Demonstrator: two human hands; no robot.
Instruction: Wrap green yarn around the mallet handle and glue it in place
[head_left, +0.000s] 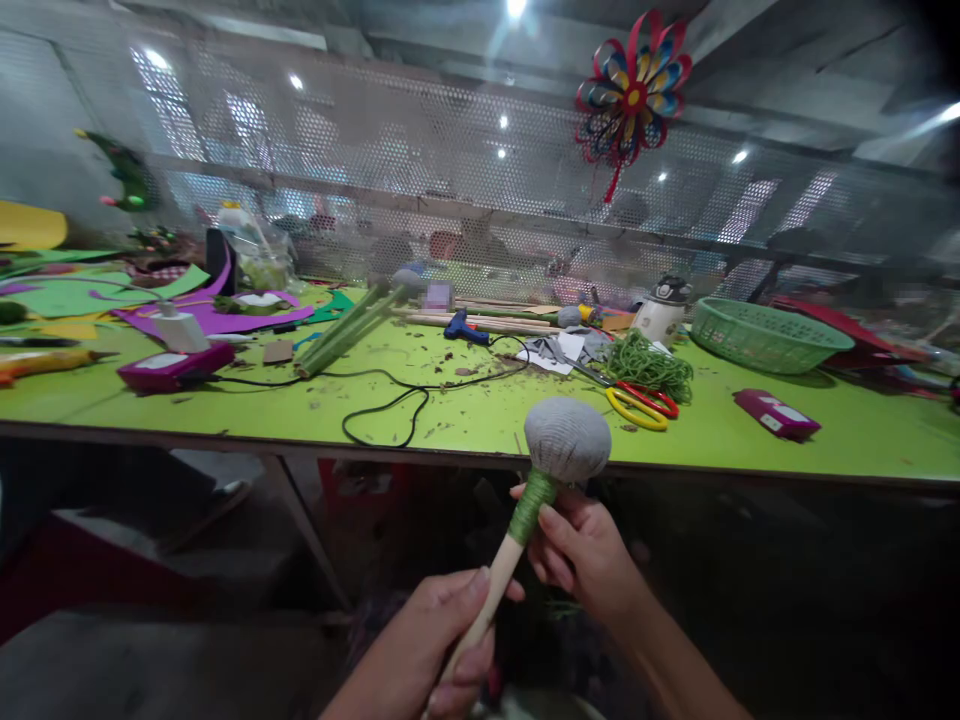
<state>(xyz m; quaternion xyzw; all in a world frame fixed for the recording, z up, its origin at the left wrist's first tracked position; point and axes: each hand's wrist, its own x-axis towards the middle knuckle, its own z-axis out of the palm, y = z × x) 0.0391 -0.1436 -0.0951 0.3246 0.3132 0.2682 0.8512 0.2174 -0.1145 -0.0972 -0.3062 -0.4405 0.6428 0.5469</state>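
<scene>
A padded mallet (568, 438) with a round head covered in grey knit cloth stands tilted in front of the table edge. Round the neck of its pale wooden handle (501, 578), just under the head, green cord (532, 508) is wound in tight turns. My left hand (457, 625) is closed about the lower handle. At the wound neck, my right hand (581, 545) has its thumb and fingers bent against the green cord; part of its grip is hidden behind the handle. A few green strands (562, 608) show dimly below it.
On the green table (465, 420) lie scissors (641, 403), a tangle of green cord (649, 365), a blue glue gun (466, 328) with its black cable, purple boxes (776, 414), wooden sticks (487, 322) and bundled green stalks (349, 330). A green basket (769, 335) stands at right.
</scene>
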